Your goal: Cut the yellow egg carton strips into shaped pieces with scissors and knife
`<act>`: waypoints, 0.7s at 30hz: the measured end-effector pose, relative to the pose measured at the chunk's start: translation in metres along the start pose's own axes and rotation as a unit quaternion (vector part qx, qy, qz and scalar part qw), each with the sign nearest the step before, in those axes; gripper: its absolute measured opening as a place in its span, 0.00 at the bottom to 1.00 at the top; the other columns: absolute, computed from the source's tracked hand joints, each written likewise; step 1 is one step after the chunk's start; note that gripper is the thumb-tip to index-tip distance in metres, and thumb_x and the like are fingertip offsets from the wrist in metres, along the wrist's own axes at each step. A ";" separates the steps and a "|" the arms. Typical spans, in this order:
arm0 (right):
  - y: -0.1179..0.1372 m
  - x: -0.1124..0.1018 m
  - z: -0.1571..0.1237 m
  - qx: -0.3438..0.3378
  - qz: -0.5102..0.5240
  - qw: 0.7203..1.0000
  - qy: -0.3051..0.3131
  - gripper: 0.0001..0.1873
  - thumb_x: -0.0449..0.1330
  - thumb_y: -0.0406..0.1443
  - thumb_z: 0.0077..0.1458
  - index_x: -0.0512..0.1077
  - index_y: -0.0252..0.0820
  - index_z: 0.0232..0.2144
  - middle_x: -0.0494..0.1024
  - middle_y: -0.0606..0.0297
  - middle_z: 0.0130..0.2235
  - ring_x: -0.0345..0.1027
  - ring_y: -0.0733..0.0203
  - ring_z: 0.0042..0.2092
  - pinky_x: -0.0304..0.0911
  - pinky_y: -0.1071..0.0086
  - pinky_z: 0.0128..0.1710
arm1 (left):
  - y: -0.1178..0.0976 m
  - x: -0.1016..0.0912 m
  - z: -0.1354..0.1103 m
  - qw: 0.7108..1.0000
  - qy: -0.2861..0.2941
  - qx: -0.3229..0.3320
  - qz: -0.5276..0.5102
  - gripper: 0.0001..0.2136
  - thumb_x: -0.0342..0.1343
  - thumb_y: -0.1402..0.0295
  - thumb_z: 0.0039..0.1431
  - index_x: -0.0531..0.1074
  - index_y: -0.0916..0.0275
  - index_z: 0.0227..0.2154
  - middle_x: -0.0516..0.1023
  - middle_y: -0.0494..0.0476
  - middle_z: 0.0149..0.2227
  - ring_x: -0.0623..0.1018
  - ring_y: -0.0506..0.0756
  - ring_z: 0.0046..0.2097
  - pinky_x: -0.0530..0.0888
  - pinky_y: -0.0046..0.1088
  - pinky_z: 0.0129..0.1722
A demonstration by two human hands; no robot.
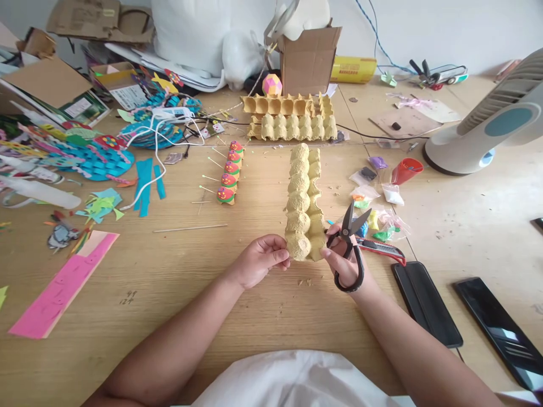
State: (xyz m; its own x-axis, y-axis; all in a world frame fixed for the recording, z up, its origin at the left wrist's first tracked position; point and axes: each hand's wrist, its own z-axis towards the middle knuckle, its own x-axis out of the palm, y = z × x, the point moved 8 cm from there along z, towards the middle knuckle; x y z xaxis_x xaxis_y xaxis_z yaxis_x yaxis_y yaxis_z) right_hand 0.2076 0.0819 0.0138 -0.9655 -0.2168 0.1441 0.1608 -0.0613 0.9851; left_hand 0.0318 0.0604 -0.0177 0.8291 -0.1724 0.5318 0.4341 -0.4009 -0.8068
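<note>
A yellowish cardboard egg carton with two rows of domed cups stands lengthwise in front of me. My left hand pinches its near left corner. At the near right corner, my right hand touches the carton with fingertips while the black-handled scissors hang in it, handle loop round the hand. Their blades point away from me and are spread apart. Small carton crumbs lie on the table beneath. Left of the carton sits a caterpillar figure with red and green segments and thin pin-like sticks.
More egg carton pieces lie at the back. To the right are a utility knife, small bags of coloured clay, a red cup, two black phones and a white fan. Pink paper and a wooden stick lie left.
</note>
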 end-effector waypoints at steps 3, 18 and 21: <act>0.000 0.001 0.000 -0.002 0.017 1.000 0.001 0.18 0.67 0.44 0.54 0.65 0.51 0.42 0.65 0.68 0.36 0.59 0.62 0.35 0.58 0.68 0.34 | 0.004 -0.004 0.000 1.000 -0.007 -0.018 0.000 0.16 0.72 0.61 0.48 0.73 0.64 0.30 0.78 0.52 0.27 0.78 0.49 0.29 0.73 0.23 0.29; 0.014 0.009 0.000 0.001 -0.016 1.000 0.020 0.20 0.69 0.48 0.52 0.64 0.51 0.40 0.65 0.67 0.35 0.60 0.61 0.35 0.61 0.66 0.35 | 0.001 0.006 0.003 0.998 0.038 -0.015 -0.043 0.27 0.66 0.58 0.57 0.67 0.55 0.58 0.78 0.59 0.52 0.79 0.55 0.48 0.76 0.28 0.43; 0.015 0.013 -0.002 0.018 -0.030 0.999 0.028 0.22 0.70 0.49 0.50 0.64 0.51 0.40 0.66 0.67 0.35 0.60 0.61 0.35 0.61 0.65 0.35 | 0.001 0.013 0.002 0.996 0.078 -0.011 -0.034 0.25 0.65 0.61 0.59 0.68 0.54 0.58 0.78 0.57 0.50 0.79 0.53 0.47 0.74 0.26 0.43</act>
State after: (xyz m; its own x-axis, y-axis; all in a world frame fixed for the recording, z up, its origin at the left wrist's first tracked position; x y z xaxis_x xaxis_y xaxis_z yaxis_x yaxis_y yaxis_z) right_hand 0.1982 0.0765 0.0301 -0.9599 -0.2683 0.0808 0.0950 -0.0403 0.9947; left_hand 0.0436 0.0595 -0.0115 0.7323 -0.2812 0.6202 0.4787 -0.4353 -0.7625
